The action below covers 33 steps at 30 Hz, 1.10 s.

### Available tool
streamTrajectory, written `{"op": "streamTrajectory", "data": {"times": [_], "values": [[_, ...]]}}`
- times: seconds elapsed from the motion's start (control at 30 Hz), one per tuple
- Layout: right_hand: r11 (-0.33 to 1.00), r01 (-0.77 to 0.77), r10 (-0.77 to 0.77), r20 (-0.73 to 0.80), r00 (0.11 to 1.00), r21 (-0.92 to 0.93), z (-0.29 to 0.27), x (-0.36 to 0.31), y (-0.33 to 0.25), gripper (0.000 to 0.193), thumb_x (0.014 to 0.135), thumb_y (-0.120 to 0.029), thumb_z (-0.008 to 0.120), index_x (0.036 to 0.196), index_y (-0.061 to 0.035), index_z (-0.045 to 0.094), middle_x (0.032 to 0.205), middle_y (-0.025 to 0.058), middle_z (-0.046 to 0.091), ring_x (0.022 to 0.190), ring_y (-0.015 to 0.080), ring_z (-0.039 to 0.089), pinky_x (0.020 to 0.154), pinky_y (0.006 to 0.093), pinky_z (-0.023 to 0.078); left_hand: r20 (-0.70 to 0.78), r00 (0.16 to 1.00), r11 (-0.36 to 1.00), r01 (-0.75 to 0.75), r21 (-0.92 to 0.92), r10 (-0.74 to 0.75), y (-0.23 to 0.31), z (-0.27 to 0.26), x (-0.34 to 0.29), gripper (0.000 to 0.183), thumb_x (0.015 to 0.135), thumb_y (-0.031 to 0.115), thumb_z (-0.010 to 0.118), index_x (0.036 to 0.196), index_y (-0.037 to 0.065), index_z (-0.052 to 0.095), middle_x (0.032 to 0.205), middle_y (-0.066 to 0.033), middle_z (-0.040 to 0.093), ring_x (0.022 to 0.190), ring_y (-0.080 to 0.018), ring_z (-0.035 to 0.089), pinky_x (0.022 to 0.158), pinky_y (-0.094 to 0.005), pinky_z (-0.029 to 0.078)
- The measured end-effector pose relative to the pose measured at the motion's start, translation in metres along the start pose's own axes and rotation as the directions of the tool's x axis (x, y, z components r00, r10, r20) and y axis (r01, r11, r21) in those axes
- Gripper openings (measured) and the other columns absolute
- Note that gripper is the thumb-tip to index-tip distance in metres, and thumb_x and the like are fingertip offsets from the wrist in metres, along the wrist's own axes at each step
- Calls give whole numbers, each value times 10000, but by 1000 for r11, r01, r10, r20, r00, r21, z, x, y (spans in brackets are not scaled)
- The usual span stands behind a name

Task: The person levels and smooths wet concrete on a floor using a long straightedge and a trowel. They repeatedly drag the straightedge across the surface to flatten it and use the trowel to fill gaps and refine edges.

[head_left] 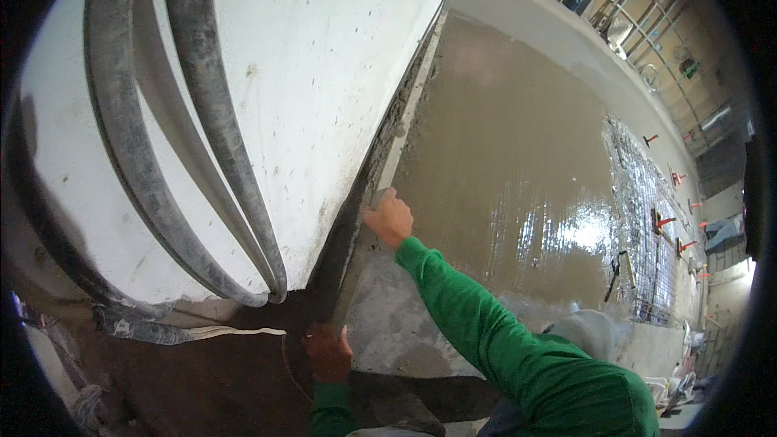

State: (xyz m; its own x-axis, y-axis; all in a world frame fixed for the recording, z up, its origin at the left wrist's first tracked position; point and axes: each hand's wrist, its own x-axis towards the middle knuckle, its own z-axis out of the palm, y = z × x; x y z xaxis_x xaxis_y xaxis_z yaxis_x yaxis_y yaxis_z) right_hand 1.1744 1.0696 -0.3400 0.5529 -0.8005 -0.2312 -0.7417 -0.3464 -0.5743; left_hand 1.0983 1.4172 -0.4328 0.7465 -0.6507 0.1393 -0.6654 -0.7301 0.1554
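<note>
A long, narrow grey strip [400,139] runs along the edge of the wet concrete [518,154], beside the white wall. My right hand [390,218] is closed over this strip about midway along its length, with the fingers curled around its edge. Lower down, in the shade, my left hand [328,354] is closed at the strip's near end. Cement covers the strip, so its material is unclear. A dark gap separates it from the wall's foot. Under my right arm lies a rougher, paler patch of concrete [396,311].
Thick grey conduits [190,48] curve down the white wall [299,89] on my left. A cable end with bare pale wires [235,331] sticks out near my left hand. At right lies wire mesh [647,251], with several red-handled clips [664,221] beyond it.
</note>
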Motion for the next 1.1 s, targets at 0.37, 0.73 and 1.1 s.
{"op": "streamTrajectory", "data": {"times": [0.37, 0.73, 1.1], "values": [[998, -59, 59, 14, 998, 18, 31, 1, -13, 627, 847, -365, 765, 1189, 96, 513, 1074, 317, 728, 1056, 500, 711, 913, 572, 573, 168, 978, 977, 146, -154, -119, -26, -29, 13, 459, 991, 348, 688, 1230, -37, 612, 1246, -323, 611, 1179, -512, 590, 1027, -570, 494], [999, 5, -5, -11, 1000, 33, 27, -3, -13, 600, 852, -359, 758, 1176, 103, 553, 1043, 321, 730, 1030, 497, 717, 893, 564, 577, 369, 914, 945, 257, -201, -170, -27, -49, 22, 491, 976, 326, 699, 1268, -61, 625, 1305, -372, 600, 1239, -536, 575, 1070, -579, 480], [999, -3, 4, -12, 1000, 50, 18, 1, -6, 624, 871, -368, 766, 1207, 108, 543, 1045, 320, 731, 1024, 486, 722, 907, 548, 582, 85, 993, 990, 86, -116, -76, -38, 15, -6, 438, 1004, 332, 680, 1212, -50, 626, 1198, -345, 620, 1130, -523, 609, 962, -564, 532]]}}
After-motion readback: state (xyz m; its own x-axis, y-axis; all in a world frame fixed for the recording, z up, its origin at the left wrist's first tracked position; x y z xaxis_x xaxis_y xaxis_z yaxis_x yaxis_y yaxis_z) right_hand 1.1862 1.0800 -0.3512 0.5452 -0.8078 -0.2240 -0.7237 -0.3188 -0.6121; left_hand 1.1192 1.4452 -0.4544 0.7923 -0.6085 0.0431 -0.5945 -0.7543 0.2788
